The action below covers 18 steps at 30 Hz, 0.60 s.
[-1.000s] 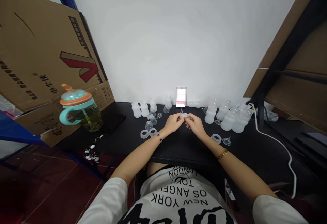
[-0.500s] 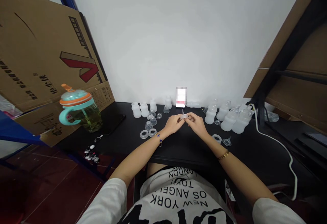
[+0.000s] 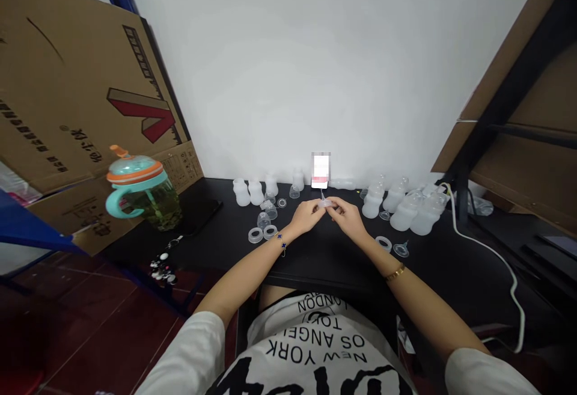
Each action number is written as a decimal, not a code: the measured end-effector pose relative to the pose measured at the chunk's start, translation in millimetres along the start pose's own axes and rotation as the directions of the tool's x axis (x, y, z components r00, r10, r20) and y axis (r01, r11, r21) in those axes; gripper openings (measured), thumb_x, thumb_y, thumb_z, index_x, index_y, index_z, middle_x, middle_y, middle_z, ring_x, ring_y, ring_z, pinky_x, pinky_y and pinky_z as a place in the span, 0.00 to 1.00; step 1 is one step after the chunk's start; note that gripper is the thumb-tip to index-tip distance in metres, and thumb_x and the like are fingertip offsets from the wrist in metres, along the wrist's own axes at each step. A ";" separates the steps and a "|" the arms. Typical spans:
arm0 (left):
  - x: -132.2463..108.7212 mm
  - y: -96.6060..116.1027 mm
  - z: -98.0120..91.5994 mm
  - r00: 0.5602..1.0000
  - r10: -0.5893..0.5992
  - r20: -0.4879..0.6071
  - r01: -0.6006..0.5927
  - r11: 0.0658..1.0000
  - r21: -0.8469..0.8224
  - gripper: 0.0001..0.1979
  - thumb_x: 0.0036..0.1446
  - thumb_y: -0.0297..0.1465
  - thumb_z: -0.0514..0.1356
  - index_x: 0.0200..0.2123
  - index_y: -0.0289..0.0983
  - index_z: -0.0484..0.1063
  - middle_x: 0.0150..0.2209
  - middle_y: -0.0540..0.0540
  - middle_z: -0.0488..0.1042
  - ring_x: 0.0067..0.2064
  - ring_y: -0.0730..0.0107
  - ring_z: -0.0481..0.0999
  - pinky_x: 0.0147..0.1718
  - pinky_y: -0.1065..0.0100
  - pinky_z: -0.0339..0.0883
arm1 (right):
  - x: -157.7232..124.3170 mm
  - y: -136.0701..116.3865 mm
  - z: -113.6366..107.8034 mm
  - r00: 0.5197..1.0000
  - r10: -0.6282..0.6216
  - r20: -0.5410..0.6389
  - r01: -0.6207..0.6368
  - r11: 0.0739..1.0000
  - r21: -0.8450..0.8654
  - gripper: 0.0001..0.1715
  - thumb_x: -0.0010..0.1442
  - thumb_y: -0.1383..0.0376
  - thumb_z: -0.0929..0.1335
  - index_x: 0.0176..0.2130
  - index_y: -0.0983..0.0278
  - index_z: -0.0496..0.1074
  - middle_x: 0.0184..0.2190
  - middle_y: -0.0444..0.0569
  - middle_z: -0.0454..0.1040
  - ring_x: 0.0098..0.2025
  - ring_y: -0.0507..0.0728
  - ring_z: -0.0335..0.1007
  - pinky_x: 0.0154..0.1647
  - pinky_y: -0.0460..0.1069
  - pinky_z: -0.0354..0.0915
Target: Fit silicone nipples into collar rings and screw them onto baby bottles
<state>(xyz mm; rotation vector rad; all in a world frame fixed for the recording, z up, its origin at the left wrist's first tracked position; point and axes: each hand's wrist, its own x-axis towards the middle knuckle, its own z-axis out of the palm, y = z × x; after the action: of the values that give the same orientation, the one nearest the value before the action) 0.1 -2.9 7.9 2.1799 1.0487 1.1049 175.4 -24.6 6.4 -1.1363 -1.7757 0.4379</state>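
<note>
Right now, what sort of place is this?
Probably a small assembly workspace: plastic baby bottles, collar rings and a silicone nipple lie on a black table, with flattened cardboard cartons leaning beside it.

The worktop is black; the bottles are a frosted milky white, and the small clear piece looks colourless; the sippy cup has a teal lid and handle with an orange band, and greenish liquid shows through its body; the cardboard box is tan, printed with a red-and-black chevron and black characters; the T-shirt is white with bold black lettering; the floor tiles are dark red; the shelf frame is blue; the charm bracelet has dark blue clovers; the bangle is gold; the wall and cable are white.
</note>
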 end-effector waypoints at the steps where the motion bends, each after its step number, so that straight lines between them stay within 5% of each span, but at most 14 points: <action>1: 0.2 0.1 -0.4 1.000 -0.002 0.008 0.002 1.000 -0.017 0.14 0.62 0.35 0.54 0.25 0.36 0.70 0.23 0.50 0.71 0.27 0.69 0.69 0.31 0.69 0.58 | 0.3 0.9 0.1 1.000 -0.003 0.002 0.003 1.000 -0.006 0.17 0.61 0.56 0.67 0.46 0.60 0.76 0.34 0.48 0.77 0.25 0.55 0.73 0.30 0.50 0.68; 9: 0.3 -1.1 -0.4 0.999 -0.002 0.044 0.005 0.998 -0.060 0.14 0.61 0.34 0.54 0.25 0.36 0.70 0.24 0.49 0.72 0.28 0.68 0.71 0.32 0.69 0.60 | -0.3 -2.0 -0.7 0.998 0.043 0.052 -0.050 0.988 0.145 0.13 0.59 0.55 0.68 0.41 0.59 0.73 0.28 0.44 0.73 0.24 0.54 0.72 0.26 0.48 0.66; 18: -0.6 -1.2 1.6 0.999 0.012 0.044 -0.012 1.000 -0.015 0.14 0.65 0.39 0.52 0.29 0.38 0.65 0.24 0.52 0.72 0.27 0.70 0.70 0.32 0.69 0.59 | 3.0 0.3 0.5 0.972 0.191 0.134 -0.226 0.908 0.352 0.20 0.55 0.48 0.71 0.32 0.61 0.68 0.22 0.42 0.72 0.21 0.52 0.69 0.18 0.45 0.61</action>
<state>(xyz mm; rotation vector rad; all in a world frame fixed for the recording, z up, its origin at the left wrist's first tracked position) 0.7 -2.8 5.8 2.1918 1.0067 1.0613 174.7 -21.8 7.5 -1.0523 -1.5716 0.9273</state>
